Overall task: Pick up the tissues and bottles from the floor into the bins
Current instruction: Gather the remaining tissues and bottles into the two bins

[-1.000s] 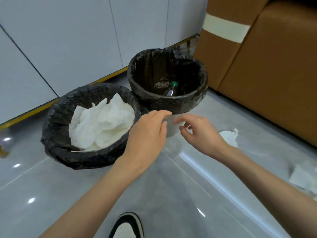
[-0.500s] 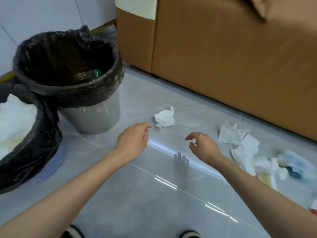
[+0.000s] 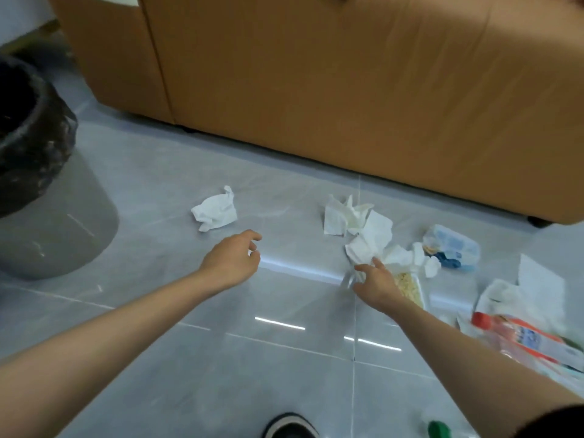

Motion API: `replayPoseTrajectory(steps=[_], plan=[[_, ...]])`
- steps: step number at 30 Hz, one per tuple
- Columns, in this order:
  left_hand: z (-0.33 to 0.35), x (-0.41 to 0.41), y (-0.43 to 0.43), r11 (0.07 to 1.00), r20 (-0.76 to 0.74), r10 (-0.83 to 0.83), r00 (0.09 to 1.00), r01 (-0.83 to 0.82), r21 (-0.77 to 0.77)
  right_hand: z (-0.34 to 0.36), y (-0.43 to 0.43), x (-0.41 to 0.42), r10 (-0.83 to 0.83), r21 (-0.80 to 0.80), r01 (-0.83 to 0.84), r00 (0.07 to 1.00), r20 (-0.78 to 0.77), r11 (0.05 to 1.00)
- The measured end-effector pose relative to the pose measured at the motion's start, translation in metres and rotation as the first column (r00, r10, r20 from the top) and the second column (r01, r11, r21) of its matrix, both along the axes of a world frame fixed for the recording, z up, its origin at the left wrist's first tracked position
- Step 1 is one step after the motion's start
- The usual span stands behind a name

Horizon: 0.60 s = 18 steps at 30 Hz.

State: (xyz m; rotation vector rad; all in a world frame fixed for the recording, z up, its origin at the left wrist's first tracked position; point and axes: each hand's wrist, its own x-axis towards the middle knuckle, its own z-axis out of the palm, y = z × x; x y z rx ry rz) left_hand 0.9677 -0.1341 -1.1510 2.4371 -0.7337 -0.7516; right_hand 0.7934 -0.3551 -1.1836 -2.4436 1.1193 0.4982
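Tissue pile (image 3: 376, 230) touching R grip (image 3: 376, 279) fingertips, grip loose, nothing held; crumpled tissue (image 3: 215, 213) near L grip (image 3: 230, 260), slack, empty.

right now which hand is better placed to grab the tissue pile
Right. The right hand is at the near edge of the tissue pile. The left hand hovers over bare floor, closer to the lone tissue.

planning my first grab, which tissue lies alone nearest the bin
The crumpled tissue lying alone just beyond the left hand, toward the bin; the other tissues are heaped together by the right hand.
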Motion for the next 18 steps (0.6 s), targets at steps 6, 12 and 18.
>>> replayPoseTrajectory(steps=[6, 12, 18], plan=[[-0.017, -0.009, 0.006, 0.997, -0.051, 0.054, 0.997, -0.057, -0.058, 0.001, 0.012, 0.008, -0.044, 0.112, 0.029, 0.991, 0.127, 0.993], [-0.025, -0.020, 0.019, 0.977, -0.160, 0.053, 0.986, -0.084, -0.194, 0.010, 0.047, 0.033, -0.113, 0.412, -0.018, 0.950, 0.291, 0.911], [-0.034, -0.049, 0.025, 0.971, -0.177, -0.018, 0.984, -0.025, -0.238, 0.014, 0.081, 0.059, -0.134, 0.626, -0.115, 0.932, 0.337, 0.772]])
